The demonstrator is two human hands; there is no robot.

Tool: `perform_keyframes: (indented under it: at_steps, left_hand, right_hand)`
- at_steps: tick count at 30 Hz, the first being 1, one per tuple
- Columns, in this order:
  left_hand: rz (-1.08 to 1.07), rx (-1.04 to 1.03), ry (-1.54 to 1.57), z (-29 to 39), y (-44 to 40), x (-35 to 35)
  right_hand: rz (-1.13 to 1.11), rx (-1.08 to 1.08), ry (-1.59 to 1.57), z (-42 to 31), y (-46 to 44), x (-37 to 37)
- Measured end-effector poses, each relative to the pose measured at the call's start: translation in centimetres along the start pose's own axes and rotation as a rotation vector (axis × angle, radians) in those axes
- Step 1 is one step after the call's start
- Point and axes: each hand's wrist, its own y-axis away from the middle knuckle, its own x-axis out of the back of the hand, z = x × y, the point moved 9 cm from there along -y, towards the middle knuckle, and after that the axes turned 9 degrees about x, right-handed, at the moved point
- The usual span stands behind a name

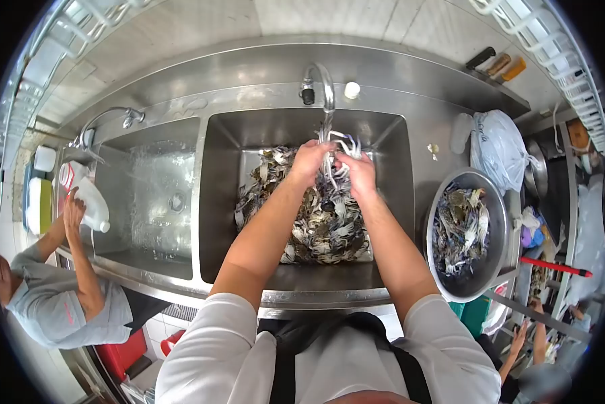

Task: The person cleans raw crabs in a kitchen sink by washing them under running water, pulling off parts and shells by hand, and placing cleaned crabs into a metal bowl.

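Note:
Under the running faucet [324, 84], both my hands grip one crab [346, 145], its pale legs and claws sticking out. My left hand [310, 161] closes on its left side and my right hand [358, 172] on its right, with water falling between them. Below, a heap of crabs [329, 225] fills much of the middle sink [225, 135]. To my right, a large metal bowl [494, 262] holds more crabs [460, 229]. Parts of the held crab are hidden by my fingers and the water.
A second sink [164, 182] with water in it lies left, where a co-worker [67, 289] stands near a white jug [94, 205]. Beyond the bowl sits a filled plastic bag [497, 148]. Knives [497, 64] hang on the back wall. Another person's hands [518, 340] show lower right.

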Motion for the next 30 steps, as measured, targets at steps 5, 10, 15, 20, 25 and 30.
perform_keyframes:
  at_steps: [5,10,15,20,25,30]
  left_hand:
    - [-0.060,-0.079,-0.039,0.2,-0.7,0.3]
    - [-0.104,-0.032,-0.074,0.7,0.2,0.3]
    - [-0.127,0.004,-0.082,0.5,0.3,0.6]
    - [-0.131,-0.007,-0.127,0.1,0.1,1.0]
    - [-0.081,-0.033,-0.185,-0.2,-0.2,1.4]
    - [-0.037,-0.023,-0.157,0.2,0.2,1.8]
  right_hand:
    - [-0.033,-0.004,0.155,-0.7,-0.8,-0.6]
    - [-0.142,-0.030,0.058,-0.9,-1.4,-1.3]
    - [-0.117,-0.039,0.107,-0.9,-1.6,-0.8]
    - [-0.142,-0.027,0.084,-1.0,-1.3,-1.4]
    - [-0.132,0.017,0.201,-0.9,-1.4,-1.3]
    - [-0.145,0.016,0.208,-0.8,-1.2,-1.6]
